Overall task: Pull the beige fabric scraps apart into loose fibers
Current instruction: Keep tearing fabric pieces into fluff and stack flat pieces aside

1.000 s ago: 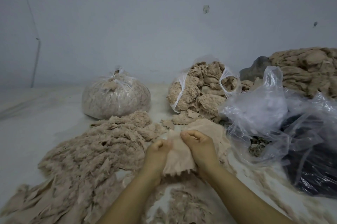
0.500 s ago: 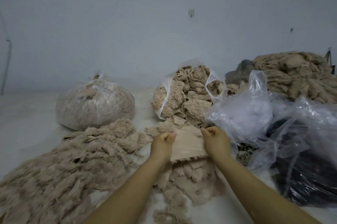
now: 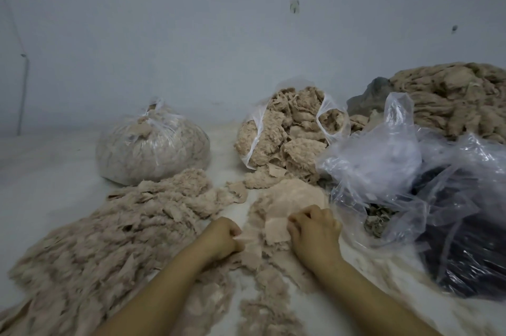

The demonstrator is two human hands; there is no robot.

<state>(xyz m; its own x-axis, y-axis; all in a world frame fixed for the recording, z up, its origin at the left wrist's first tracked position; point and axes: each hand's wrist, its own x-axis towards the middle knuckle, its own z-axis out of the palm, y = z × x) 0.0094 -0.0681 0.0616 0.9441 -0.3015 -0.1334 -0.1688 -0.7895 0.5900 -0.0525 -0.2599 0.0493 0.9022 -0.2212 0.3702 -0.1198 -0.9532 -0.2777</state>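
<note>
1. left hand (image 3: pixel 222 237) curled into a fist, thumb and fingers pinching the near-left edge of a thin, flat beige fabric scrap (image 3: pixel 275 227); right hand (image 3: pixel 315 229) likewise curled, pinching the scrap's opposite edge.
2. held by two opposing edges, probably so the weave can be drawn sideways and torn open between the fists.
3. kept low, just above a small heap of shredded beige pieces (image 3: pixel 260 259) directly beneath both hands, likely so loosened bits drop there.
4. scrap itself: pale pinkish-beige, smooth and sheet-like between the hands, ragged at the lower edge, not yet reduced to fibre.
5. left of the left hand, a broad, fluffy pile of beige torn fibres (image 3: pixel 109 240), seemingly finished material.
6. beyond the hands, an open clear plastic bag of clumped beige scraps (image 3: pixel 287 138), within reach as supply; further left, a knotted clear bag of fibres (image 3: pixel 153 149).
7. right of the right hand, crumpled clear and dark plastic sheeting (image 3: pixel 410 185).
</note>
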